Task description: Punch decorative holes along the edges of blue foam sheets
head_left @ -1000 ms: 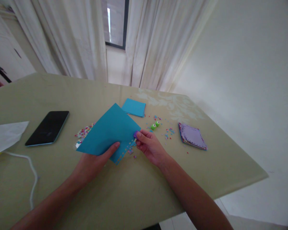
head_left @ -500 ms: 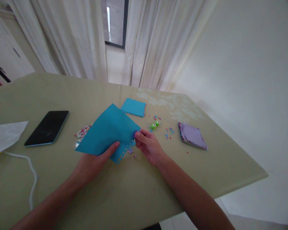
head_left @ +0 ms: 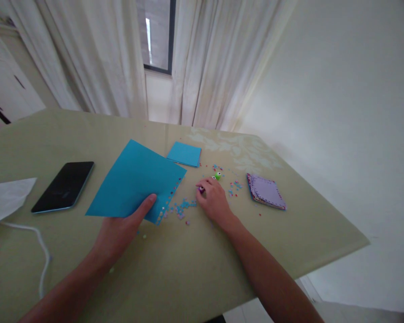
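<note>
Pinched at its lower edge, a sheet of blue paper [head_left: 134, 179] rests in my left hand [head_left: 121, 233], thumb on top. A row of small punched holes runs along the sheet's right edge. My right hand [head_left: 216, 202] is down near the table, its fingers closed around a small dark purple craft punch [head_left: 202, 189], mostly hidden. Just beyond those fingers is a green frog-eyed item [head_left: 217, 176], partly covered by the hand. Tiny blue and purple paper bits [head_left: 182, 209] lie scattered between my hands.
A stack of blue paper [head_left: 185, 154] lies farther back. To the right is a stack of purple sheets [head_left: 267, 192] with punched edges. On the left are a black tablet [head_left: 65, 186], white paper [head_left: 8, 197] and a white cable [head_left: 45, 255]. A wall [head_left: 340, 112] borders the right side.
My right hand has left the sheet's edge with the punch and lowered toward the table beside the green item. The left hand has moved the blue sheet slightly left, uncovering more holes.
</note>
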The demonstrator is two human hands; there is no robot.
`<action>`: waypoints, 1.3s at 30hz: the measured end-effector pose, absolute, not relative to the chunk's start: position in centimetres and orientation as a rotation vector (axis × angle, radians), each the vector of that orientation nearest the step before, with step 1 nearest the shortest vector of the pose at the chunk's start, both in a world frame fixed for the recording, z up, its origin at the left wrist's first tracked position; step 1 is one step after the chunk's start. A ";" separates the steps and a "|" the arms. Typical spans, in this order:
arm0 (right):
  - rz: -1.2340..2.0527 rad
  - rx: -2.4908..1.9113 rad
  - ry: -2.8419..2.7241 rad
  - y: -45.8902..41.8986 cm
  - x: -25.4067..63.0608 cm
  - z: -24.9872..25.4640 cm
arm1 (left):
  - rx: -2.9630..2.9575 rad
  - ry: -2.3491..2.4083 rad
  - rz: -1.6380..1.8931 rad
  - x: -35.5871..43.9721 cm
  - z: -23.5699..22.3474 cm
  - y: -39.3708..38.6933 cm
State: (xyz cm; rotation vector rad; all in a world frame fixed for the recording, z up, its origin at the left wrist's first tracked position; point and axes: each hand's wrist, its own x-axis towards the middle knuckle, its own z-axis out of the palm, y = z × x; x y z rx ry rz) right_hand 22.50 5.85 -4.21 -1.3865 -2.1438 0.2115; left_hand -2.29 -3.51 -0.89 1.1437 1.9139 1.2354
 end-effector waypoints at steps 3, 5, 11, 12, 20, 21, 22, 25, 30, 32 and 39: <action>0.108 -1.454 -2.133 7.2 23.3 -4.9 | 1.121 1.944 1.255 -2.4 -0.8 -3.4; 0.046 -1.522 -2.081 8.0 23.8 -4.8 | 1.102 1.972 1.291 -2.6 -0.7 -3.3; 0.024 -1.345 -2.238 6.5 21.1 -3.4 | 1.015 2.038 1.325 -2.5 -0.3 -3.3; 0.079 -1.241 -2.346 5.9 20.2 -3.3 | 1.015 2.041 1.329 -2.5 -0.3 -3.2; 0.261 -1.175 -2.495 3.9 18.5 -3.1 | 1.174 1.922 1.274 -2.4 -0.7 -3.3; 0.300 -1.217 -2.461 4.0 18.9 -3.1 | 1.187 1.909 1.266 -2.4 -0.8 -3.3; 0.354 -1.257 -2.407 4.0 19.3 -2.9 | 1.192 1.899 1.264 -2.4 -0.8 -3.4; 0.665 -1.284 -2.037 4.1 20.1 -2.4 | 1.205 1.869 1.255 -2.3 -0.9 -3.5; 1.117 -1.055 -1.489 3.9 20.3 -1.6 | 1.213 1.835 1.245 -2.1 -1.1 -3.6; 1.168 -1.007 -1.439 3.8 20.2 -1.5 | 1.210 1.839 1.217 -2.2 -1.2 -3.6; 1.219 -0.951 -1.367 3.2 19.7 -1.4 | 1.209 1.825 1.209 -2.3 -1.5 -3.6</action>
